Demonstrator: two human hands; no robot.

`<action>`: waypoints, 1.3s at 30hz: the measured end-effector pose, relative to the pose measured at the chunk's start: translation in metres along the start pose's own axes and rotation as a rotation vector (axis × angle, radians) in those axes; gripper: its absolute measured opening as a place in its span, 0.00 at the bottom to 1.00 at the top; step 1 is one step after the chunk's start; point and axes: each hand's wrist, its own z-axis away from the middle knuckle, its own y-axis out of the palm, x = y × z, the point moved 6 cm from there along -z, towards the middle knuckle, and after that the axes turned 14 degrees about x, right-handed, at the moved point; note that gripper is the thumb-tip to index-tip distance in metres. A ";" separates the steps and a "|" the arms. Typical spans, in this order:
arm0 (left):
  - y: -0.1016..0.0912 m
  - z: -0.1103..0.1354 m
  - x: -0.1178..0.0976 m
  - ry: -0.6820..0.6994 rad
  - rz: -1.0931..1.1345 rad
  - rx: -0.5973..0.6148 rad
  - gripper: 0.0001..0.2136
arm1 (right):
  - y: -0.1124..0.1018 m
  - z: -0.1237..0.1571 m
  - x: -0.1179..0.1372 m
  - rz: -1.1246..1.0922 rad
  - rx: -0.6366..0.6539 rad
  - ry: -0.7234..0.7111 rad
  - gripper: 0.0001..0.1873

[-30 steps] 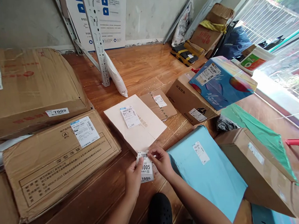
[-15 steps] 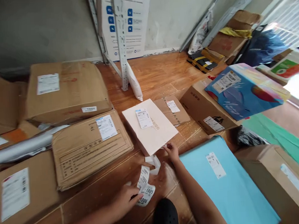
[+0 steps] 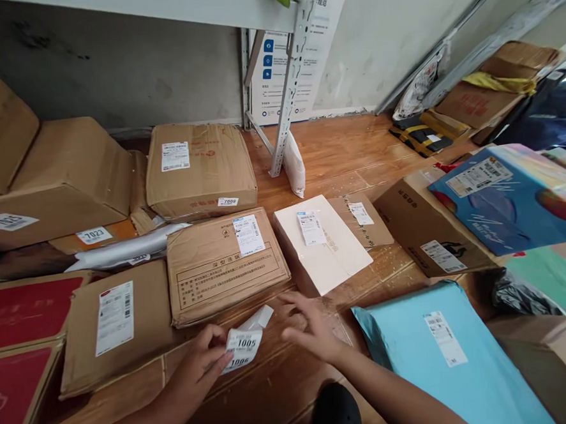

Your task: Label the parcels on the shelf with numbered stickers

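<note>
My left hand [image 3: 203, 357] is closed on a curling strip of white number labels [image 3: 243, 350]; the numbers 1005 and 1006 show on it. My right hand [image 3: 312, 328] hovers just right of the strip, thumb and fingers apart, with nothing visible between them. Beyond it lies a pale, cream-coloured box [image 3: 331, 254] bearing a white shipping label. A brown carton with printed writing [image 3: 224, 273] lies to the left of that box. Close to my right forearm is a light blue wrapped parcel [image 3: 415, 338] with a shipping label.
A metal shelf post [image 3: 292, 83] stands behind the boxes, beside a small white package [image 3: 293, 166]. Several cartons sit at left, including a labelled one [image 3: 198, 166]. A blue printed box [image 3: 507, 198] rests on a brown carton [image 3: 418, 229] at right. A dark shoe [image 3: 336, 413] shows below.
My right hand has left the near edge of the cream box and come back beside the label strip, opening. My left hand still grips the strip. The view has swung left.
</note>
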 end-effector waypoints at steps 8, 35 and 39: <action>0.002 -0.041 0.003 -0.062 0.657 -0.145 0.25 | 0.052 -0.060 0.035 -0.413 0.041 0.072 0.17; -0.008 -0.095 -0.004 0.133 -0.127 0.235 0.09 | -0.035 -0.036 -0.024 -0.198 -0.210 0.059 0.16; -0.002 -0.131 -0.029 0.337 -0.513 0.305 0.03 | -0.076 -0.046 -0.019 0.076 0.243 0.145 0.10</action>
